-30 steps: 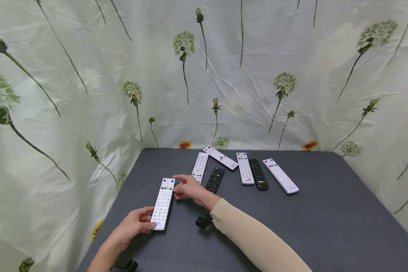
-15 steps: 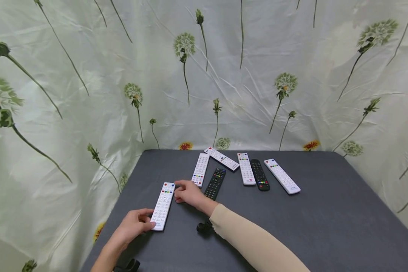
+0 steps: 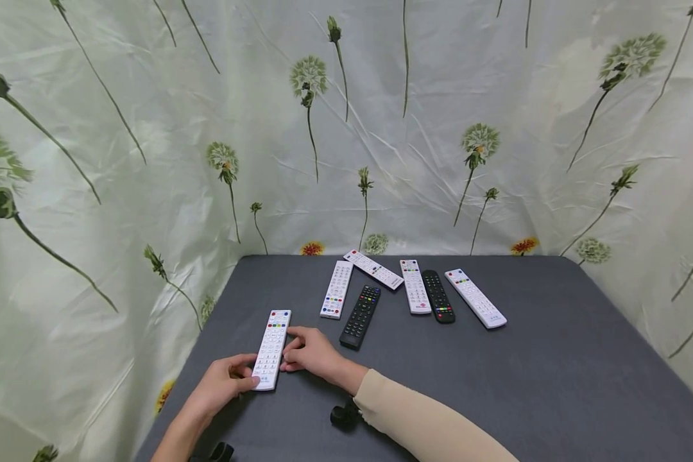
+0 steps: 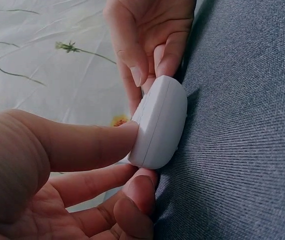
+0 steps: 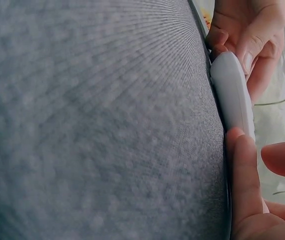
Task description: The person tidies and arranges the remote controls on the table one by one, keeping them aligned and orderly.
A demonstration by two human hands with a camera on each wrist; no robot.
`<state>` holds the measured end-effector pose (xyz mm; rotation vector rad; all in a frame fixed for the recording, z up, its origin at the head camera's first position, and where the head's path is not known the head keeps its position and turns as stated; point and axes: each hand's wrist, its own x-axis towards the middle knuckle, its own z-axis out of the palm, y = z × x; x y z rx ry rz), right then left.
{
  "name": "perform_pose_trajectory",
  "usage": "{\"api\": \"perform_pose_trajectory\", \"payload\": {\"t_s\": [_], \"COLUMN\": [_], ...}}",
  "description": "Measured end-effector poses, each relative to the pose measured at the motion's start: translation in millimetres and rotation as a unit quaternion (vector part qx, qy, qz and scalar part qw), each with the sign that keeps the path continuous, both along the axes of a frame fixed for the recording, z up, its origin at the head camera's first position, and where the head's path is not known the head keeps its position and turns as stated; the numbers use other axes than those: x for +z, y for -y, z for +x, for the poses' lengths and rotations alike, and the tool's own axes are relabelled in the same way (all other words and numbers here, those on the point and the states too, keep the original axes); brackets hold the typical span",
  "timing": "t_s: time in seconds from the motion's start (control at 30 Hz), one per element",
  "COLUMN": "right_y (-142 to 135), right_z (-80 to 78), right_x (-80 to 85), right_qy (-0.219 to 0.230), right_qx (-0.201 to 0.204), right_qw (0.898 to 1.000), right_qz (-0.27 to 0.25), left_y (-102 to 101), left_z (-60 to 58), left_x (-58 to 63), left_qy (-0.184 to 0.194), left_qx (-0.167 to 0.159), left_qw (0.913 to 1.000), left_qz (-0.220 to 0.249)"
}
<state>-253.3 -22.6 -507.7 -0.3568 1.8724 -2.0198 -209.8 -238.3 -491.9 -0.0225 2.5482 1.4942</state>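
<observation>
A white remote control (image 3: pixel 271 350) with colored buttons lies face up at the left of the dark table, its far end leaning slightly right. My left hand (image 3: pixel 222 385) pinches its near left corner, thumb on the top face and fingers against the side, as the left wrist view shows on the white end (image 4: pixel 162 125). On the opposite side, my right hand (image 3: pixel 317 356) touches the remote's right edge with extended fingers. In the right wrist view those fingertips (image 5: pixel 236 134) meet the white side, and the thumb stands apart from it.
Behind the hands lie a white remote (image 3: pixel 336 289), a black remote (image 3: pixel 360 317) and a slanted white remote (image 3: pixel 373 269). Further right are another white one (image 3: pixel 415 287), a black one (image 3: pixel 438 296) and a white one (image 3: pixel 476 298). A floral curtain (image 3: pixel 416 147) hangs behind the table.
My right hand has slid nearer along the remote's right edge, from its far corner toward the middle. The remote's far end has come lower in view. My left hand keeps its grip.
</observation>
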Motion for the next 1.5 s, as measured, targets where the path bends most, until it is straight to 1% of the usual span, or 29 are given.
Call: {"api": "perform_pose_trajectory", "payload": {"t_s": [0.17, 0.3, 0.4, 0.5, 0.6, 0.67, 0.73, 0.87, 0.97, 1.07, 1.2, 1.33, 1.5], "right_y": [0.4, 0.1, -3.1, -10.0, -18.3, -24.3, -31.0, -46.9, -59.8, -72.3, -86.3, -95.8, -103.1], "right_z": [-0.6, -0.5, -0.6, -3.6, -11.6, -18.7, -26.7, -44.2, -57.7, -70.4, -87.7, -103.0, -116.0], "right_x": [0.2, 3.8, 11.1, 22.3, 34.9, 42.8, 48.8, 59.9, 68.4, 74.3, 77.0, 75.9, 76.2], "right_qy": [0.013, 0.017, 0.012, -0.005, -0.031, -0.051, -0.069, -0.094, -0.096, -0.081, -0.058, -0.046, -0.034], "right_qx": [0.005, 0.009, 0.007, 0.012, 0.017, 0.016, 0.012, -0.002, -0.019, -0.042, -0.089, -0.134, -0.166], "right_qw": [1.000, 1.000, 1.000, 0.999, 0.998, 0.996, 0.994, 0.990, 0.989, 0.990, 0.989, 0.983, 0.978], "right_qz": [0.000, -0.004, 0.005, 0.033, 0.058, 0.072, 0.083, 0.103, 0.112, 0.109, 0.104, 0.113, 0.124], "left_y": [0.9, 1.0, 0.3, -0.5, -2.4, -5.6, -10.5, -24.8, -37.1, -49.2, -64.9, -79.9, -99.0], "left_z": [0.7, -0.9, -3.1, -6.1, -9.6, -12.9, -16.7, -26.1, -34.8, -46.2, -68.0, -90.5, -118.6], "left_x": [0.3, 0.9, 4.6, 11.7, 21.3, 27.9, 33.7, 44.1, 51.3, 56.8, 59.1, 58.7, 59.9], "left_qy": [0.000, 0.001, 0.011, 0.008, -0.010, -0.023, -0.036, -0.050, -0.047, -0.036, -0.017, -0.002, 0.018], "left_qx": [0.001, 0.006, 0.008, 0.008, 0.012, 0.013, 0.009, 0.003, 0.001, -0.003, -0.008, -0.014, -0.007], "left_qw": [1.0000, 0.9999, 0.9997, 0.9991, 0.9985, 0.9984, 0.9987, 0.9986, 0.9966, 0.9938, 0.9896, 0.9844, 0.9779], "left_qz": [-0.003, -0.011, -0.021, -0.041, -0.052, -0.051, -0.035, 0.017, 0.068, 0.105, 0.142, 0.176, 0.208]}}
